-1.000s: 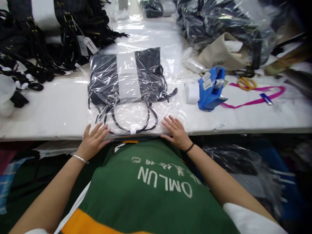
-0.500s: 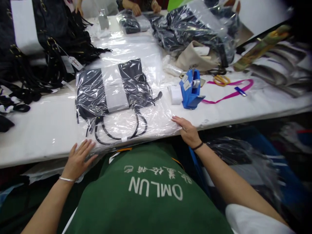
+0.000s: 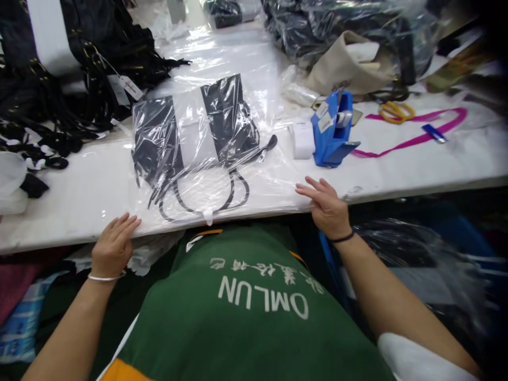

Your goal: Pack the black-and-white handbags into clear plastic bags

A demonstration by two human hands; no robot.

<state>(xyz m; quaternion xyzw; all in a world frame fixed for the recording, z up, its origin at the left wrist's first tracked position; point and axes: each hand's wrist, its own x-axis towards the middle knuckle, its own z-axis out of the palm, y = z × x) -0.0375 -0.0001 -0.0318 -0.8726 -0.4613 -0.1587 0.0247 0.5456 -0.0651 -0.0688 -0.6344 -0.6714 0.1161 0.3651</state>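
A clear plastic bag (image 3: 273, 182) lies on the white table with a folded black handbag (image 3: 156, 132) inside, a white paper band (image 3: 196, 132) round its middle. The black handles (image 3: 242, 193) loop towards me, and a small white piece (image 3: 208, 216) hangs at the near edge. My left hand (image 3: 115, 241) rests on the table edge at the bag's near left corner, fingers stretched side by side, thumb hidden. At the near right corner, my right hand (image 3: 329, 208) has its fingers spread over the plastic, touching its edge.
A blue tape dispenser (image 3: 331, 129) stands beyond my right hand, near yellow-handled scissors (image 3: 397, 112) and a pink ribbon (image 3: 408, 142). Black fringed bags (image 3: 107, 58) are piled at left. Flat plastic bags (image 3: 222, 58) lie behind, and a blue crate (image 3: 452, 233) sits below at right.
My view has shifted, and the co-workers' hands at the back are out of sight. My left hand has drawn its thumb in; my right fingers have spread. The handbag's straps lie slightly differently.
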